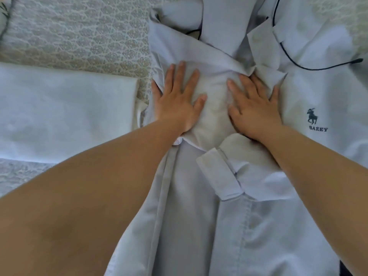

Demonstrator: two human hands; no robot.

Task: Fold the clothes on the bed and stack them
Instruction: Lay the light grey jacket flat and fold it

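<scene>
The limp, light shirt (199, 206) is pressed flat by left hand (177, 102) and right hand (254, 108), fingers spread wide; its twelve-o'clock edge is best pinched.

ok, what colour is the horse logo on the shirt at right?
Dark navy, nearly black, on the white shirt; the logo shows clearly in the head view.

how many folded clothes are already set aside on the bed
1: a folded white garment lies flat on the bedspread, left of the left hand. More may sit out of view.
</scene>
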